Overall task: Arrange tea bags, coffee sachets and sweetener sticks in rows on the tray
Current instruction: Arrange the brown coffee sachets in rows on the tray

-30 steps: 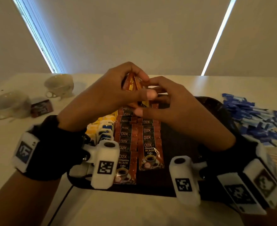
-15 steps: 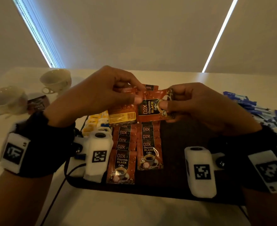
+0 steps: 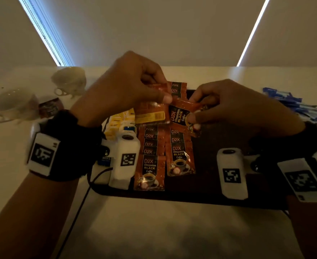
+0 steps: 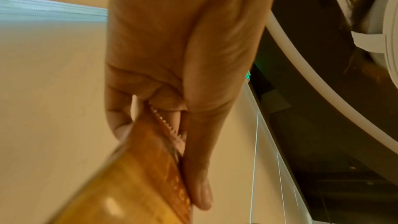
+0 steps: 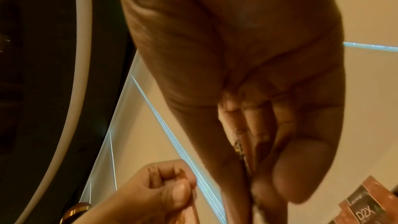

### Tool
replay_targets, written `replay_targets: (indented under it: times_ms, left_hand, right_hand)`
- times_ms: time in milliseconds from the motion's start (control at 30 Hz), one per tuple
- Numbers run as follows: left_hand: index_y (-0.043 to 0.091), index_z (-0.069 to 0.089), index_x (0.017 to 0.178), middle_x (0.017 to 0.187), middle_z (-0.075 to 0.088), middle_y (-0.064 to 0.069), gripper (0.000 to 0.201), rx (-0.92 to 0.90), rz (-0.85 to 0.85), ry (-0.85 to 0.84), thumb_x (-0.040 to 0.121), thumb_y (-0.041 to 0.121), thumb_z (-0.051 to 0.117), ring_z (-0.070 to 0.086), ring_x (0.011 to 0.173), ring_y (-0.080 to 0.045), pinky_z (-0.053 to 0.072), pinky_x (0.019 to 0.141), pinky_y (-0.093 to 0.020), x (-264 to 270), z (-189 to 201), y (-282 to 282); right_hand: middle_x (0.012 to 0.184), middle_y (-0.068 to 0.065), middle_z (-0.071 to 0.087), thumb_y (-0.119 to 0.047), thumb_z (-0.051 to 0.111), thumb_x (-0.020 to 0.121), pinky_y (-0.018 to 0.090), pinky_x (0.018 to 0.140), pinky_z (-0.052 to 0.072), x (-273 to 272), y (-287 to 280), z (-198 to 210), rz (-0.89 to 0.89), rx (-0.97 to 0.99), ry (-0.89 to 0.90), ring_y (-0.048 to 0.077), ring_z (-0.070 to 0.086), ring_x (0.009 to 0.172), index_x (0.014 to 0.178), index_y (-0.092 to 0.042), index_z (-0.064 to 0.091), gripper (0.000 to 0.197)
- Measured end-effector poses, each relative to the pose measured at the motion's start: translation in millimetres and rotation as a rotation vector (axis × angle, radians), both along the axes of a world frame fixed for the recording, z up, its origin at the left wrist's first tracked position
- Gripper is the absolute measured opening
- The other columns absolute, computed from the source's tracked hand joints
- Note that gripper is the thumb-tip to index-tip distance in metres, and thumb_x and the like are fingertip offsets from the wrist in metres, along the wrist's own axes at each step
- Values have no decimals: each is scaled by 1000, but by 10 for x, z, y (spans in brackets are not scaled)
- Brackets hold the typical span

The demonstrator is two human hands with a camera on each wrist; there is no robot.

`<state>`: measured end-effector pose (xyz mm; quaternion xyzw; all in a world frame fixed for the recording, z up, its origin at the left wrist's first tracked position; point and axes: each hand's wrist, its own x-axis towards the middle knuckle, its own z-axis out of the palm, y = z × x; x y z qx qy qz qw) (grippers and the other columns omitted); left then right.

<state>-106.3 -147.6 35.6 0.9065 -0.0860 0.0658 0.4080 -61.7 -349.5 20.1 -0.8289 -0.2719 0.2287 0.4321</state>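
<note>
Over the far half of the dark tray my left hand pinches a red-brown coffee sachet that shows its yellow-labelled back. My right hand pinches another coffee sachet, face up with its D2X print. The two sachets touch at their edges. Two rows of overlapping coffee sachets lie on the tray below. Yellow tea bags sit in a row at the tray's left, partly hidden by my left wrist. In the left wrist view thumb and fingers clamp the sachet's serrated edge.
Blue sweetener sticks lie heaped on the table at the right. Two white cups and a small dark packet stand at the back left. The right half of the tray shows bare dark surface. A black cable runs off the tray's front left.
A second ago both hands held the sachets bunched together upright. They have since drawn apart, so each hand now holds one sachet, and the right one has tilted slightly.
</note>
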Motion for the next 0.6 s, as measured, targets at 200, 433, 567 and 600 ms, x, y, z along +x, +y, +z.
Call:
replay_targets:
  times_ms: [200, 433, 567, 600]
  left_hand:
    - [23, 60, 73, 78, 63, 6, 23, 146, 70, -391, 69, 36, 78, 54, 77, -9, 42, 68, -20, -3, 20, 59]
    - [12, 61, 73, 84, 50, 8, 18, 259, -217, -568, 73, 23, 75, 43, 84, -11, 33, 71, -13, 18, -168, -191]
    - [18, 61, 81, 93, 51, 10, 25, 263, -295, -531, 71, 40, 71, 42, 95, -12, 32, 81, -12, 19, -170, -187]
    - [22, 60, 89, 98, 50, 12, 35, 272, -291, -506, 68, 48, 72, 41, 100, -13, 30, 85, -11, 24, -155, -156]
  right_hand:
    - [84, 10, 71, -1, 64, 79, 21, 55, 55, 53, 47, -22, -60, 156, 275, 19, 71, 69, 107, -19, 49, 36]
    - [96, 10, 72, -36, 50, 85, 27, 75, 58, 53, 68, 2, -138, 544, 431, 18, 70, 89, 101, -5, 64, 37]
    - [83, 4, 73, -21, 62, 71, 21, 68, 58, 20, 36, -18, -191, 605, 301, 14, 70, 77, 90, -7, 67, 24]
    - [82, 4, 73, -20, 64, 69, 22, 68, 58, 24, 33, -34, -208, 602, 274, 15, 71, 78, 89, -7, 67, 24]
